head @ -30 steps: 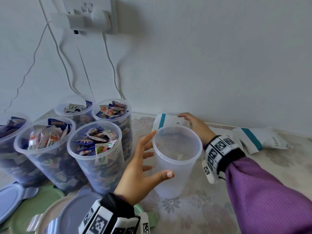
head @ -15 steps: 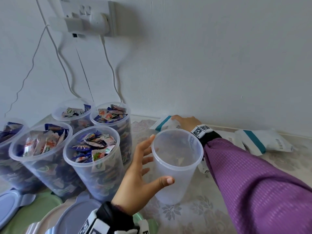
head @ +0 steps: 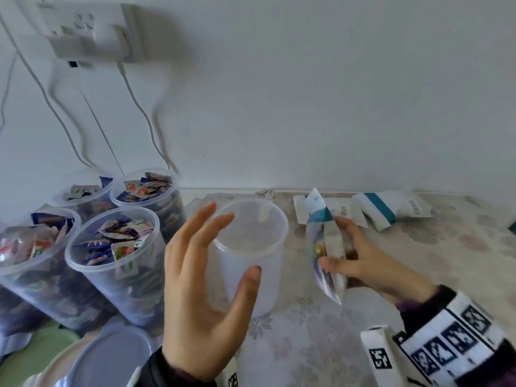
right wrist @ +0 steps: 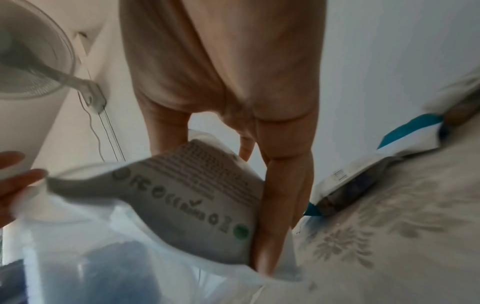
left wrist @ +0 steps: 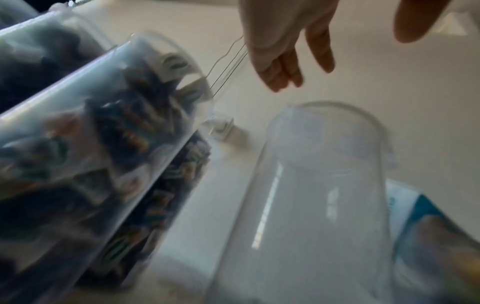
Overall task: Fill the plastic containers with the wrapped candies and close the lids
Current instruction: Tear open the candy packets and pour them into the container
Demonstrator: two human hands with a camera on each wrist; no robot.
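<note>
A white wall socket (head: 92,32) with plugged-in cables (head: 139,107) hangs above a floral tablecloth (head: 321,331).

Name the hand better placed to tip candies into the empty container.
Right hand: it already grips the candy bag beside the empty container. The left hand is open, holding nothing.

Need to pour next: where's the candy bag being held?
In the head view, the candy bag is in the right hand, just right of the empty container.
</note>
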